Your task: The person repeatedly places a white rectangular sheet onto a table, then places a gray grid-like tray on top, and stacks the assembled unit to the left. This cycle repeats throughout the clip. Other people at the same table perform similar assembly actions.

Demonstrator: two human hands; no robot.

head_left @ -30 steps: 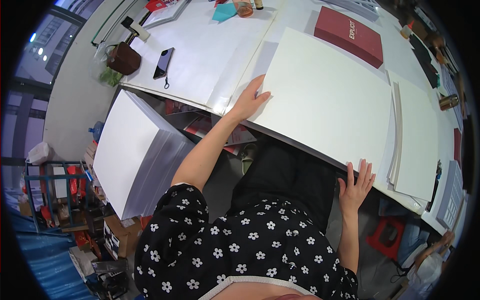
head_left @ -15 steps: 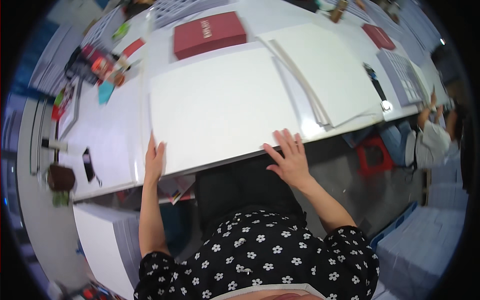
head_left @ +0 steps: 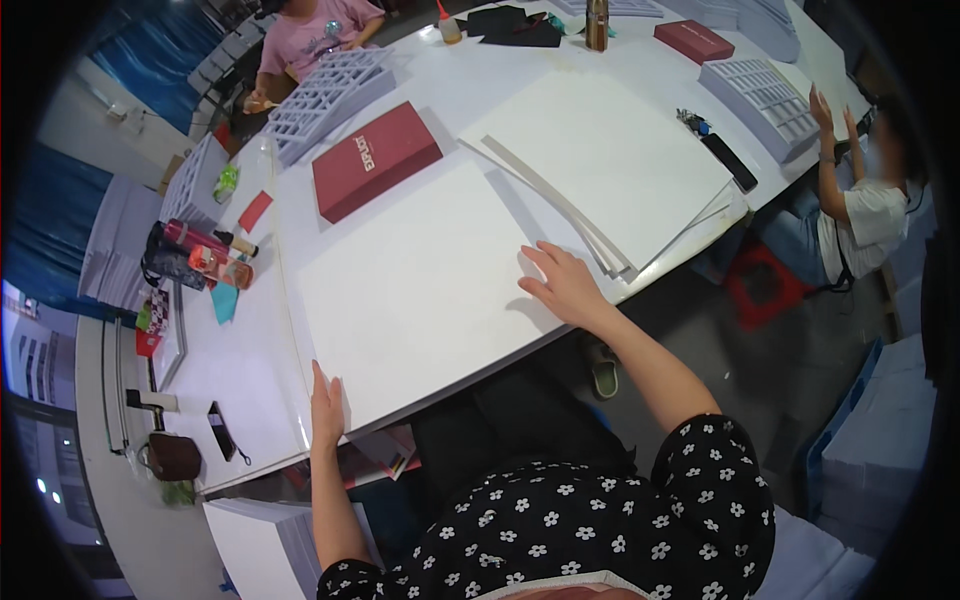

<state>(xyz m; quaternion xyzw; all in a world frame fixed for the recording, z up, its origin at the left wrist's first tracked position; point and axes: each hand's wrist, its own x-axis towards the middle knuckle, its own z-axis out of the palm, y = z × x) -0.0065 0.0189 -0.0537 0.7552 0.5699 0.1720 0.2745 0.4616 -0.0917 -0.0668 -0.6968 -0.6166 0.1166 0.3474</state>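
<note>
A pile of large white sheets point(head_left: 420, 300) lies flat on the table in front of me. My left hand point(head_left: 327, 405) rests along its left edge near the front corner, fingers stretched upward and flat against the side. At the opposite edge, my right hand point(head_left: 565, 287) is open with fingers apart, its fingertips over or against the right side; exact contact is hard to tell. Neither hand grips anything. To the right lies a second pile of white sheets point(head_left: 610, 150), its left edges uneven and fanned.
A dark red box point(head_left: 375, 160) lies just beyond the near pile. Grey compartment trays point(head_left: 325, 100) stand behind it. Bottles and a bag point(head_left: 195, 250) are at the left, with a phone point(head_left: 222, 430) nearer. A co-worker point(head_left: 865, 220) sits at the right; another point(head_left: 315, 40) is across the table.
My view has turned and tilted, bringing the person across the table into sight. My right hand has moved from the front right corner farther up the pile's right side. My left hand stays at the left edge.
</note>
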